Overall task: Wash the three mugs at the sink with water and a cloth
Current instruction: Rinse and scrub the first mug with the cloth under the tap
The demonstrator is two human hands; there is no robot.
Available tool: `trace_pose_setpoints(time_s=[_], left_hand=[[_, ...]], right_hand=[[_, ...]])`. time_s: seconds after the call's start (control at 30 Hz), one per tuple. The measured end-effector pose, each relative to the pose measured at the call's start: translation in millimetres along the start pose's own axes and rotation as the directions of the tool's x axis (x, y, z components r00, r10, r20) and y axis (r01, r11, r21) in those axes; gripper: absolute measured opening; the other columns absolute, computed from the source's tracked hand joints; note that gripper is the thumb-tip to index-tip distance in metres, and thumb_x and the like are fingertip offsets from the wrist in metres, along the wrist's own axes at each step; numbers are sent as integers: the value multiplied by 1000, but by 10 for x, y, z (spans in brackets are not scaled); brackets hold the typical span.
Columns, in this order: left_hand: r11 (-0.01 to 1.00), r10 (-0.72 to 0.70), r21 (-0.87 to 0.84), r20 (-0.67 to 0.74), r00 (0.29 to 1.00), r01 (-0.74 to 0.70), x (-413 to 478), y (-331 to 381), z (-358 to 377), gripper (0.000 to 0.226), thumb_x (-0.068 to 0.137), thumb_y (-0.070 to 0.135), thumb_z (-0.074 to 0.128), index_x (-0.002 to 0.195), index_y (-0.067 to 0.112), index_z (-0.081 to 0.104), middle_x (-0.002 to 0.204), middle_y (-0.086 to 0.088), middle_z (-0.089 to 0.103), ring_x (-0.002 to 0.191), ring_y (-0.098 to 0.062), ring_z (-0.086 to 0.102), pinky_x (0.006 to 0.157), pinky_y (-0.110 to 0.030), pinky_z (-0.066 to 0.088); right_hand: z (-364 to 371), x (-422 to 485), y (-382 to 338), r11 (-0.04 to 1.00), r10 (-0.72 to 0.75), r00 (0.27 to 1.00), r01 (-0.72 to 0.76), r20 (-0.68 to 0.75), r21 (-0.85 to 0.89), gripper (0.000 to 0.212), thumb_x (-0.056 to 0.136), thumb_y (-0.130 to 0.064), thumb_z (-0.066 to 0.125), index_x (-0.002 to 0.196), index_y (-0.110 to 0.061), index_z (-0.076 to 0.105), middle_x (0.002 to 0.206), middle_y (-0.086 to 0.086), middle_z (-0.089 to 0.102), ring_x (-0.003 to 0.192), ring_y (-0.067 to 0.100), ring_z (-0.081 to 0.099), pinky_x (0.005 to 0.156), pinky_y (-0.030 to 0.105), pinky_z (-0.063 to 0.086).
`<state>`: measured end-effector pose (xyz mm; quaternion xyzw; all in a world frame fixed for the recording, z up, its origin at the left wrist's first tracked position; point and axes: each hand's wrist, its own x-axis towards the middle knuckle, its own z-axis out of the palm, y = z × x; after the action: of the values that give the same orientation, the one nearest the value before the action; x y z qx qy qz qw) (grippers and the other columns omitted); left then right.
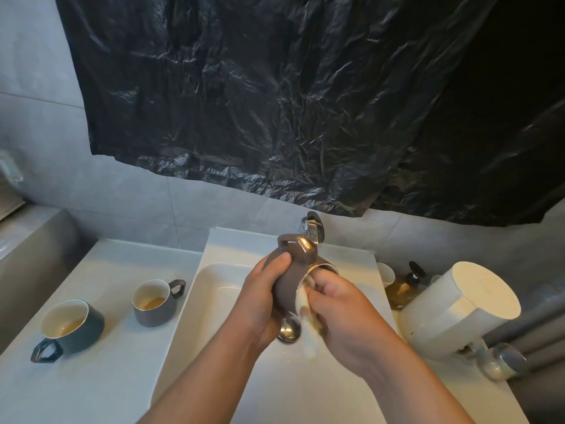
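Both forearms rise from the bottom edge and meet over the white sink basin (214, 286), where the hands work close together on one mug. Left hand (260, 298) wraps its fingers and thumb round the body of the taupe mug (282, 283), which lies tipped on its side with its handle up and its gold-rimmed mouth turned to the right. Right hand (339, 313) grips a white cloth (308, 341) and pushes it into that mouth, so the inside of the mug is hidden; a loose end of the cloth hangs below the knuckles. Just under the mug a chrome drain stopper (289, 328) shows, partly covered by the hands. Behind it stands the chrome faucet (313, 229), its spout overlapped by the mug's handle. On the white counter (91, 377) to the left stand two more mugs, upright and well apart from the hands: a grey mug (153, 304) near the basin's edge and a dark teal mug (72, 327) farther left, each with a brownish liquid in its pale interior. Right of the basin stand a small white cup (385, 273) and an amber pump bottle (403, 286), with a white cylindrical appliance (458, 307) just beside them. A crumpled black plastic sheet (275, 102) hangs over the grey tiled wall (36, 87) above.
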<state>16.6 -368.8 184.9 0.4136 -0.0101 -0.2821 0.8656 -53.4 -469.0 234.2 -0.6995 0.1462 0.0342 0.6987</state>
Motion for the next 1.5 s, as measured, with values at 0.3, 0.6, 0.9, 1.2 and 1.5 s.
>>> trace_pose_setpoints(time_s=[0.3,0.6,0.9,1.2,1.5], left_hand=[[926,-21,372,208,978,-60,88,121,-146,43,71,19,58,111,26,73,105,-4,73,99,-22,65,86,-42,53],[911,-243,369,121,963,183,35,284,94,49,77,47,73,112,14,63,91,-10,70,66,-20,71,54,-37,59],[962,46,264,122,991,-77,-14,-44,6,41,79,34,70,119,25,66,110,-3,75,100,-18,70,78,-28,56],[744,-216,648,2,976,164,79,317,161,54,84,69,54,106,22,72,107,-4,77,100,-22,72,86,-41,59],[838,-261,467,-109,959,281,36,204,205,48,81,44,72,111,7,72,87,-10,76,74,-26,71,74,-43,57]], right_hand=[[-34,-57,25,993,-79,989,68,-126,-95,44,87,15,39,94,-11,75,81,-1,70,77,14,60,68,18,47],[-175,-19,77,768,-158,981,52,-109,-639,32,91,1,48,72,-21,62,63,-4,56,61,13,49,49,14,41],[-117,-31,-43,882,26,996,19,-89,471,48,87,19,38,92,-6,78,94,17,76,86,27,73,69,33,57],[-171,-90,2,819,-36,990,-48,-136,-571,27,91,-3,49,84,-20,68,75,-3,67,70,18,60,58,30,52],[-163,-155,-57,827,-67,998,45,-19,-560,27,74,6,48,52,-9,47,50,-6,44,54,11,42,53,18,36]])
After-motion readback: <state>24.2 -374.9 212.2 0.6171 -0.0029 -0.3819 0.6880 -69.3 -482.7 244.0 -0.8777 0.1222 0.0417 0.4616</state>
